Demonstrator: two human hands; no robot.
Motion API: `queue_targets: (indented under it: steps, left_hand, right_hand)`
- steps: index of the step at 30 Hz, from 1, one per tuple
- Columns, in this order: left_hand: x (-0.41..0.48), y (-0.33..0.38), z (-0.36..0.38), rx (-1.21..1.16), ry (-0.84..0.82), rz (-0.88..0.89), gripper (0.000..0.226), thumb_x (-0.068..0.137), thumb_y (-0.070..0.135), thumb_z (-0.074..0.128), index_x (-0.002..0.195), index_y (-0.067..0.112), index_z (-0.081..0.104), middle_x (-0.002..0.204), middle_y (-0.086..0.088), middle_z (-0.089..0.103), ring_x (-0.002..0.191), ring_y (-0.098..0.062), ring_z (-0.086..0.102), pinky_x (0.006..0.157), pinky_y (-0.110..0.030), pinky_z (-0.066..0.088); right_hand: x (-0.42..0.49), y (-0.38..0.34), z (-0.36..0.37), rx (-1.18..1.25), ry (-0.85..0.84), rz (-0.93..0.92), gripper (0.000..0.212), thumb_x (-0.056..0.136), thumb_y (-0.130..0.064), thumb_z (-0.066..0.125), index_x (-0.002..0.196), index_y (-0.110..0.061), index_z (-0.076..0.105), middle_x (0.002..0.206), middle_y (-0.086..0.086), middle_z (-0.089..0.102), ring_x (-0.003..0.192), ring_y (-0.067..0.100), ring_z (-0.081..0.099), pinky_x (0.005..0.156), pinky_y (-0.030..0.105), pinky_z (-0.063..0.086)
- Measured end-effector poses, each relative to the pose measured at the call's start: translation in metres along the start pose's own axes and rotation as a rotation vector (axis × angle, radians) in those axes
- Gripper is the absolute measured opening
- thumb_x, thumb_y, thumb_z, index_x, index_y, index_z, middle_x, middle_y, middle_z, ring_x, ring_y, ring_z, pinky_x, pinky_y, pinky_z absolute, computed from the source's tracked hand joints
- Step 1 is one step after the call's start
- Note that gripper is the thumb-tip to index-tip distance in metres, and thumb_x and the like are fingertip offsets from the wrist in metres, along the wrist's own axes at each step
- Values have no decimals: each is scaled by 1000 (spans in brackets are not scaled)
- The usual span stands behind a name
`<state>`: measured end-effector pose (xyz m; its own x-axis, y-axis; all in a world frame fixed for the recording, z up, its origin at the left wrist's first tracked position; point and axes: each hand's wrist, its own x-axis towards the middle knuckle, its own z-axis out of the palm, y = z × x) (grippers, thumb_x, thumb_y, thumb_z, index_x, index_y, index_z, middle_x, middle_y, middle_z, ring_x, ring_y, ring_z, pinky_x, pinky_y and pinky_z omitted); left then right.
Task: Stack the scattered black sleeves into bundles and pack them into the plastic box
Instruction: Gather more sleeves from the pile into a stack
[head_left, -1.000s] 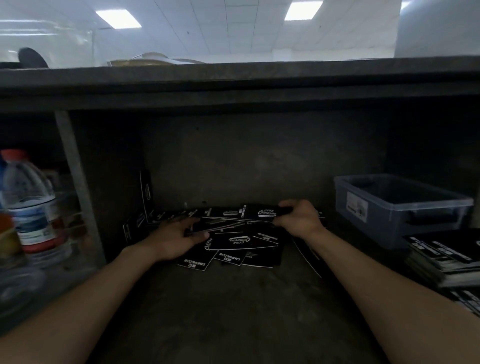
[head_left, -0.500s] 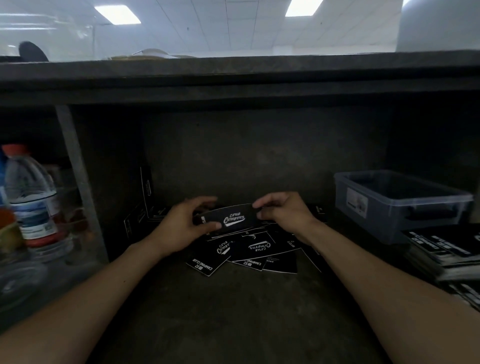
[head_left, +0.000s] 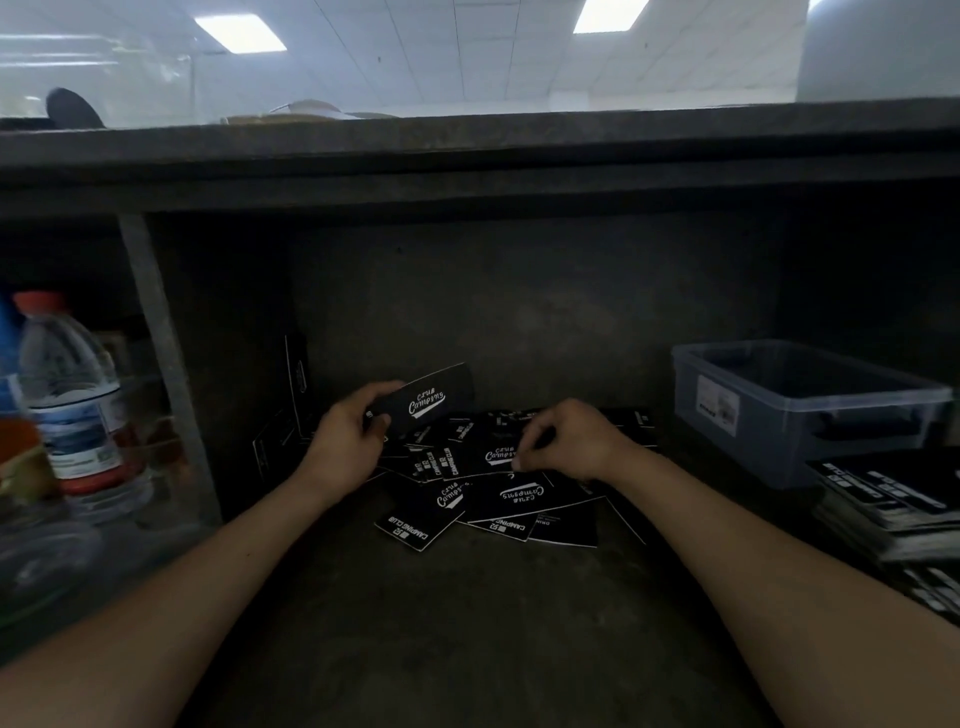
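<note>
Item, left hand (head_left: 348, 441): curled round one black sleeve (head_left: 431, 402), lifted clear and tilted, apparently kept as the base of a bundle. Its white script reads "Camping", but the small capitals above it are too blurred to read. Item, right hand (head_left: 571, 441): fingertips pinch a loose sleeve (head_left: 498, 454) on the pile (head_left: 524, 499) fanned over the worktop (head_left: 467, 623), likely the next to add; several read "CAMPING CLUB", some upside down. Item, plastic box (head_left: 769, 431): open, well to the right, white label unreadable, with stacked bundles (head_left: 883, 499) just in front.
</note>
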<state>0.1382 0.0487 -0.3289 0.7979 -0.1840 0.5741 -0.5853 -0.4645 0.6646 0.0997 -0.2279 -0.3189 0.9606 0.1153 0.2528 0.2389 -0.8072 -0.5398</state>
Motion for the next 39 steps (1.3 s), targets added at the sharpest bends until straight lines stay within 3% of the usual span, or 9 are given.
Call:
queue_targets:
  steps: [3,7,13,17,20,24,28,35,39]
  left_hand:
    - [-3,3,0,-25,-35,19,51,96,-7,52,115,39,59,122,6,64,111,2,59,96,-10,44]
    - [-8,14,8,-100,-109,6,37,101,0,49,119,28,65,120,6,68,105,9,63,95,-11,47]
    - [-19,38,10,-269,-204,-133,37,101,45,45,108,24,75,99,6,78,97,-8,73,89,-21,53]
    - [-18,30,11,-158,-205,-20,15,96,20,63,106,26,72,98,0,76,94,-4,70,87,-24,54]
    - [-13,22,11,-65,-86,57,23,96,7,61,110,25,68,106,4,72,98,-1,67,86,-18,52]
    - [-6,20,3,-93,173,67,21,97,3,58,113,15,65,104,11,69,94,5,66,82,-10,52]
    - [-8,9,7,30,9,-17,22,96,1,58,109,16,66,98,9,68,87,-6,65,73,-6,50]
    - [-6,4,7,100,-17,-39,28,95,-2,59,118,13,66,107,1,69,102,-13,64,93,-24,49]
    - [-6,5,9,70,16,-47,30,98,-2,53,124,8,63,113,-3,68,106,-15,63,84,-4,44]
  right_hand:
    - [0,-1,-6,109,13,23,31,65,-13,91,90,-22,75,94,-4,71,91,9,63,83,20,48]
    - [0,-7,-5,489,118,-14,34,68,15,78,86,-12,71,87,2,72,80,9,67,74,14,53]
    - [1,-7,7,569,283,-2,32,67,10,82,78,-16,69,87,3,74,84,17,70,83,28,57]
    - [7,-2,10,589,326,-17,38,70,15,77,81,-19,67,89,3,72,90,19,70,85,32,56]
    - [11,6,9,435,420,19,34,80,5,72,99,-23,71,106,3,72,103,18,68,98,32,51]
    - [5,14,11,-122,76,148,49,87,-42,70,132,-23,61,136,1,60,125,21,56,104,29,45]
    - [4,10,2,-70,95,173,47,77,-41,81,119,-21,69,123,2,67,113,18,62,95,27,48]
    - [-2,3,-6,-22,40,150,48,71,-35,86,113,-19,73,102,-6,65,101,9,62,89,18,45]
    - [-9,-6,-15,-182,3,58,37,74,-41,79,107,-25,76,101,-7,71,93,7,62,84,19,47]
